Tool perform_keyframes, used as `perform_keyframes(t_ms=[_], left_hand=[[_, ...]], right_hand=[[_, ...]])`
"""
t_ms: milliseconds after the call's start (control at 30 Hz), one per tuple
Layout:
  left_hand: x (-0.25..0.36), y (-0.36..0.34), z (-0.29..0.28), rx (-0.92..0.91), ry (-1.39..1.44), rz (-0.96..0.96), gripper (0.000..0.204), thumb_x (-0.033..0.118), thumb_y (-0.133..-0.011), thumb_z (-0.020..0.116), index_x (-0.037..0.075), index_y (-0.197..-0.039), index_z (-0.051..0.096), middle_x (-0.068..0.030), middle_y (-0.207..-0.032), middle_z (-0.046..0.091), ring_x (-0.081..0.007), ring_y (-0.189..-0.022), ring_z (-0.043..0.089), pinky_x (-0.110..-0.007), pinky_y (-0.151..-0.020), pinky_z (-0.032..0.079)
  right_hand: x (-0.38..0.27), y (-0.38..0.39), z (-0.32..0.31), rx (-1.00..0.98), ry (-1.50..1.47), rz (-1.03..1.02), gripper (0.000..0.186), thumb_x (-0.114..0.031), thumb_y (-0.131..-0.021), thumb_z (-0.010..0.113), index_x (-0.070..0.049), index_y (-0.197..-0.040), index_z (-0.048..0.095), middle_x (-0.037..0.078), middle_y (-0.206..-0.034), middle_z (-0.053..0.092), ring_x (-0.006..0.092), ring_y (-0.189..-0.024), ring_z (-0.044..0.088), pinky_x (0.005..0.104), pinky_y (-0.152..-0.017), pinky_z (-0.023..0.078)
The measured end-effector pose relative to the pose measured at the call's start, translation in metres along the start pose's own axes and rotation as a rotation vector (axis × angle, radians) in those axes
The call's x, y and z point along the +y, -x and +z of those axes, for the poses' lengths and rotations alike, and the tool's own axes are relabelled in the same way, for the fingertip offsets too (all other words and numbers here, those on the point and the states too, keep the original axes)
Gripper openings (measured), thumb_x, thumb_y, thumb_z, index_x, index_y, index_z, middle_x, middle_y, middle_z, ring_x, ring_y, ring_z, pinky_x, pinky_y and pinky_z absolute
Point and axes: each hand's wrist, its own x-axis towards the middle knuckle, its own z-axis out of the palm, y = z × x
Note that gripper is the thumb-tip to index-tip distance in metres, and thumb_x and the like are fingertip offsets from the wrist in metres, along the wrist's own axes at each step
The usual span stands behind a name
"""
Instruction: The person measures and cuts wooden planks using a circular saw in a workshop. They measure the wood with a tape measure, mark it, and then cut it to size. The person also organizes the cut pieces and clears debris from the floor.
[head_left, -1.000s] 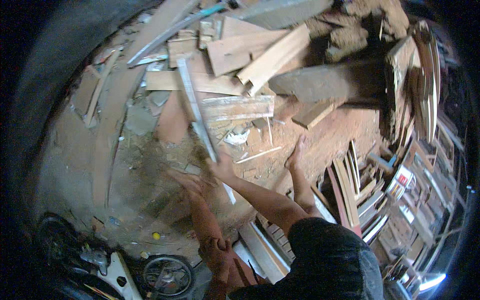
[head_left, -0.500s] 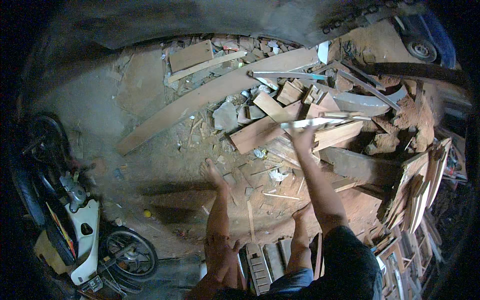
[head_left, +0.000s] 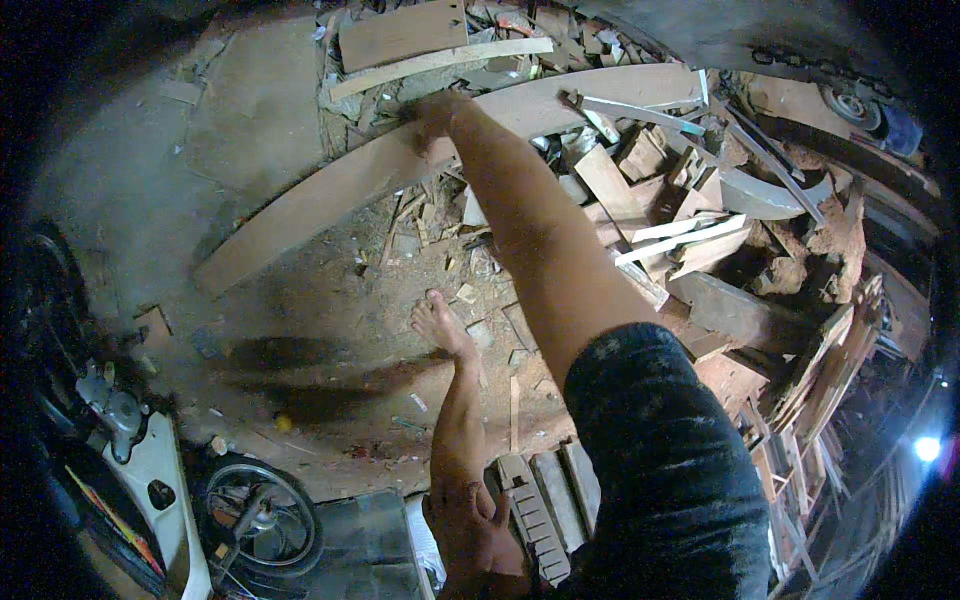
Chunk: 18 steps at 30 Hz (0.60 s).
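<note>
My right arm stretches forward across the scene, and my right hand (head_left: 440, 122) is at the far edge of a long curved-looking plank (head_left: 340, 180) on the ground. That hand is smeared by motion, so its fingers and any grip are hard to read. My left hand (head_left: 468, 520) rests on my bent left leg, its fingers apart and nothing in it. A pale, narrow wooden strip (head_left: 680, 236) lies on the heap of wood offcuts (head_left: 615, 190) to the right of my arm. My bare left foot (head_left: 440, 322) stands on the dirt floor.
A flat board (head_left: 405, 35) and a thin batten (head_left: 440, 66) lie beyond the plank. Stacked planks (head_left: 825, 365) lean at the right. A motorbike's wheel (head_left: 262, 515) and white body panel (head_left: 150, 490) stand at the lower left. Wood scraps litter the floor.
My right hand has left the pale strip on the offcut heap and swung left and farther out to the long plank. My left hand stays on my leg. The view has shifted.
</note>
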Motion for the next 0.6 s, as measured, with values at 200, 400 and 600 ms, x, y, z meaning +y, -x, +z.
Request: perform_keyframes(t_ms=[200, 400, 600], left_hand=[[-0.036, 0.029, 0.024, -0.186, 0.068, -0.117, 0.068, 0.05, -0.083, 0.08, 0.004, -0.128, 0.058, -0.0246, -0.129, 0.059, -0.0457, -0.121, 0.053, -0.053, -0.105, 0.043], [-0.022, 0.016, 0.006, -0.515, 0.229, -0.208, 0.057, 0.046, -0.096, 0.064, 0.002, -0.131, 0.056, -0.0221, -0.138, 0.055, -0.0398, -0.129, 0.05, -0.048, -0.111, 0.041], [-0.039, 0.059, 0.067, -0.443, 0.53, -0.29, 0.051, 0.035, -0.103, 0.054, 0.003, -0.142, 0.047, -0.019, -0.149, 0.045, -0.0372, -0.139, 0.041, -0.061, -0.115, 0.033]], right_hand=[[-0.001, 0.044, 0.0, -0.002, 0.042, 0.009, 0.112, -0.07, -0.057, 0.085, -0.003, -0.141, 0.053, 0.017, -0.145, 0.055, 0.04, -0.139, 0.045, 0.0577, -0.113, 0.036], [-0.01, 0.123, 0.065, 0.211, 0.115, -0.122, 0.059, -0.036, -0.091, 0.064, -0.004, -0.138, 0.05, 0.023, -0.144, 0.05, 0.0459, -0.143, 0.037, 0.0667, -0.115, 0.029], [0.026, 0.131, 0.051, -0.074, 0.028, -0.096, 0.044, -0.016, -0.094, 0.059, -0.009, -0.137, 0.049, 0.019, -0.119, 0.069, 0.0373, -0.118, 0.064, 0.054, -0.099, 0.049]])
